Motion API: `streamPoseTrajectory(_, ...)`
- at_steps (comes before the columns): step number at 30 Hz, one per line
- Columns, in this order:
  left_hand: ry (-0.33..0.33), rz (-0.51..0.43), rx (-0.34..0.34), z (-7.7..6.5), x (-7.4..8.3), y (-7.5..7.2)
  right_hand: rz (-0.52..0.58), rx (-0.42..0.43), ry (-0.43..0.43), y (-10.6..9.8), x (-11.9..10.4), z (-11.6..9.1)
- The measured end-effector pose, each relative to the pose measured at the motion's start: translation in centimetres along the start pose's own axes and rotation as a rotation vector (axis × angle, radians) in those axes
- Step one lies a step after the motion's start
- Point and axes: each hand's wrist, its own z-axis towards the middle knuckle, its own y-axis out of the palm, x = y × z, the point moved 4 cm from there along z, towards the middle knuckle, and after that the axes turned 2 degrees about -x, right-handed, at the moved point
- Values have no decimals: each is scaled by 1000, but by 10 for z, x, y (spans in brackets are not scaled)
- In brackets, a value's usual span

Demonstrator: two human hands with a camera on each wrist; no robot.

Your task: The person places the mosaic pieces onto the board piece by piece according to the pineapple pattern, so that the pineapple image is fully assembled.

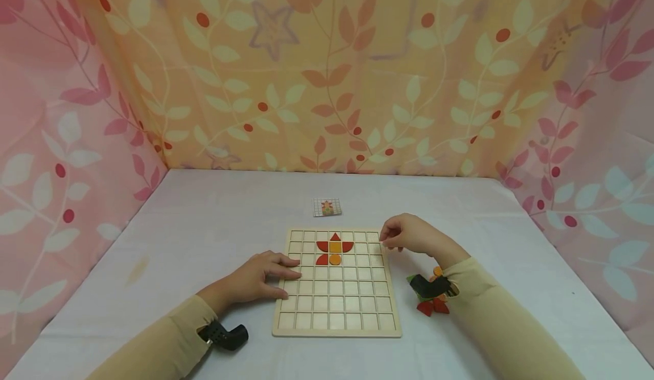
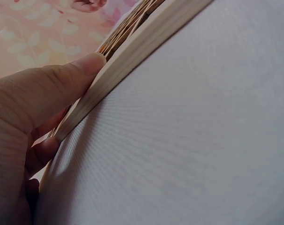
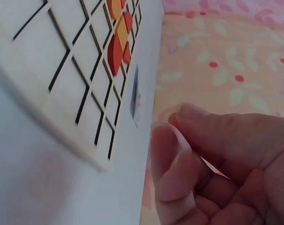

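Our right hand curls thumb toward fingers beside the gridded wooden board (whether a tile hides inside, we cannot tell). Left of that grip, across bare cells, lies the red-and-orange tile figure, somewhat nearer our left hand, which rests relaxed on the opposite edge. Loose tiles lie nearer us; the pattern card, beyond.
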Motion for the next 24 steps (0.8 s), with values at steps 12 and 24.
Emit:
streamPoseTrajectory(12,10,2,0,1,2,-1,-33,-28,40,-22,36,-38)
streamPoseTrajectory(24,23,24,9,0,0,0,6,-26,134,-30,74,-76)
